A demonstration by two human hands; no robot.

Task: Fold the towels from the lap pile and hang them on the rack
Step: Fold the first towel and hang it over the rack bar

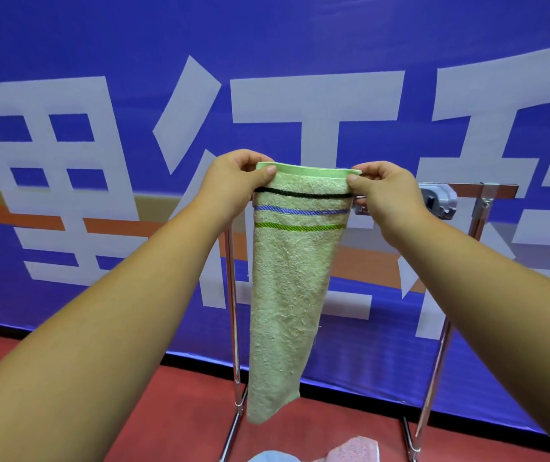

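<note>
Pinching the towel [290,278] by its top corners, left grip [233,181] and right grip [387,191] hang it straight, likely for draping over the rack [497,188].

Rough green terry-cloth towel [287,288]; shiny chromed metal rack [233,295]; smooth, faintly glossy printed fabric banner [100,61].

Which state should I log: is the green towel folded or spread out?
Folded: the green towel hangs as a narrow strip, doubled top edge pinched by left hand and right hand.
</note>
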